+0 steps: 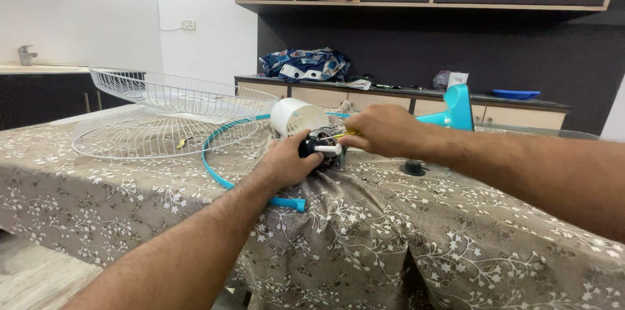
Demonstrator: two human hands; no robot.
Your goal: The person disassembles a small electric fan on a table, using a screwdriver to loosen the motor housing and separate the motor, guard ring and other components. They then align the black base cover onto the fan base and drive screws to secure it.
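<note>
A black fan motor (318, 145) with a white shaft piece lies on the floral tablecloth (416, 232) near the table's middle. My left hand (286, 161) grips the motor from the near side. My right hand (384, 130) is closed on a yellow-handled tool (345, 134) whose tip meets the motor. A white round motor cover (296, 117) lies just behind the motor. A thin blue guard ring (218, 170) curves around to the left of my left hand, its open end (290, 203) near my forearm.
Two white wire fan guards (163, 111) lie stacked at the table's far left. A blue fan part (456, 109) stands behind my right arm and a small black knob (413, 167) below it. A counter with a cloth bundle (306, 64) runs along the back wall.
</note>
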